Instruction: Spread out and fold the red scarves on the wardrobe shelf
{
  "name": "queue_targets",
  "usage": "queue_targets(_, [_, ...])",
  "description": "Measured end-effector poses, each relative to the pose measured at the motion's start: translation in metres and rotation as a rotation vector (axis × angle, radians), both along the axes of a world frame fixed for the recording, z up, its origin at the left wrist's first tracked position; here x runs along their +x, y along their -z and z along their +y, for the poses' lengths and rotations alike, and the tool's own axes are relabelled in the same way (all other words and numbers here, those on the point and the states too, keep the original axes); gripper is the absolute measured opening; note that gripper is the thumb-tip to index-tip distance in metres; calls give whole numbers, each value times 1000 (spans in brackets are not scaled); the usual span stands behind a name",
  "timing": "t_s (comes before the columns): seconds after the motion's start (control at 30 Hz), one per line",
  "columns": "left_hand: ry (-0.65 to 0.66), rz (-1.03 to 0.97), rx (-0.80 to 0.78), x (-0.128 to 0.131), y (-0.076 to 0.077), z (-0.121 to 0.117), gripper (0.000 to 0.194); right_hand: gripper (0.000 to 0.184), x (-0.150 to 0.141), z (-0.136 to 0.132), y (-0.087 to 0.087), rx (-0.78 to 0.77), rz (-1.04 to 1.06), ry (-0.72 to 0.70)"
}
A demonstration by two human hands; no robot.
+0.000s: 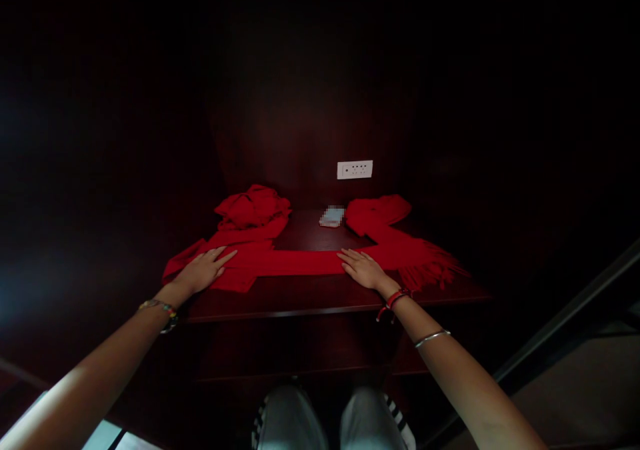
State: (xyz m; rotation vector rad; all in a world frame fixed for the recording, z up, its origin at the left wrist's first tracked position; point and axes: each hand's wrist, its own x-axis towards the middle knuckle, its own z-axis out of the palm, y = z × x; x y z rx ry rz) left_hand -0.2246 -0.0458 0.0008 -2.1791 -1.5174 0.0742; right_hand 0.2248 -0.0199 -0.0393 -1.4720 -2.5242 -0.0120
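Observation:
A red scarf lies across the front of a dark wooden shelf, folded into a narrow strip in its middle. Its fringed end spreads out at the right. My left hand rests flat on the red cloth at the left, fingers stretched out. Toward the strip's right part, my right hand lies with its fingers spread on the fabric. Behind my left hand sits a crumpled red heap. Another bunched red piece lies at the back right; whether these pieces are all one cloth I cannot tell.
A small pale object, blurred out, lies at the back of the shelf. Above it a white socket panel is set in the dark back wall. My knees are below the shelf's front edge. Dark walls rise on both sides.

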Motion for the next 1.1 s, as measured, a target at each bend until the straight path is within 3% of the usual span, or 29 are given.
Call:
queue_targets(0.13, [125,-4,-18,27,-11,-7,50,48,0,0,0,8,23,7])
queue_targets(0.27, [263,-25,-106,80,-25,-12,56,47,-1,0,0,43,53,10])
queue_targets(0.37, [343,-26,-82,117,-25,-9,49,46,0,0,1,68,74,10])
queue_targets(0.43, [328,-2,-80,132,-20,-4,44,45,1,0,2,82,85,3])
queue_targets(0.6, [219,48,-73,136,-12,0,37,43,1,-3,-2,139,93,-28])
queue_targets(0.83, [131,33,19,138,-27,-14,42,43,-39,-23,-22,256,163,-314])
queue_targets(0.93, [127,-7,10,140,-17,-22,42,38,-51,-25,-18,224,148,-371])
queue_targets(1.1, [88,-35,-109,137,3,-30,45,36,-45,-18,-5,151,170,-388])
